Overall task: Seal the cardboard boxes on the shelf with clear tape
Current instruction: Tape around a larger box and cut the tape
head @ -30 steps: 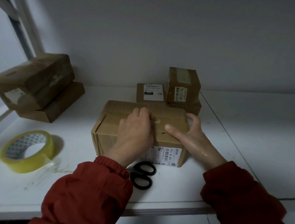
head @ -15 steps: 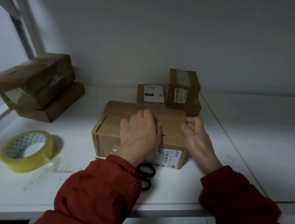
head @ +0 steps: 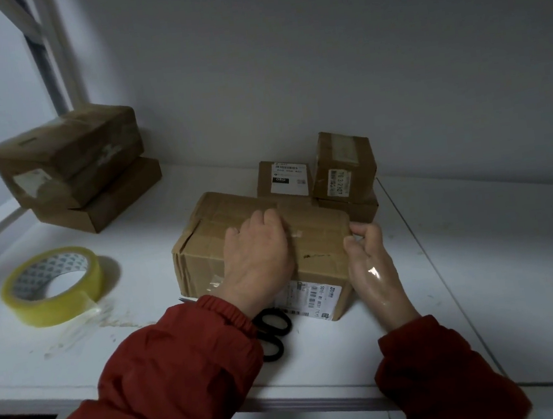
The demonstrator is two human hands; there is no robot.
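Black scissors (head: pixel 288 325) lie flat; grey wall (head: pixel 319 49) behind.

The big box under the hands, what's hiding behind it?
A labelled box, and a taped box sitting on a flat box. The big box covers the labelled box's bottom.

Bare shelf (head: pixel 480 255) is lying open toward its right edge; a tape roll (head: pixel 59 307) is occupying the left side, stacked boxes (head: pixel 70 164) are crowding the back-left corner.

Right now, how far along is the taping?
Done: clear tape shows on the front box. In hand: left hand presses its top, right hand pinches its right edge. Left: back boxes and left stack, seals unclear; roll and scissors lie idle.
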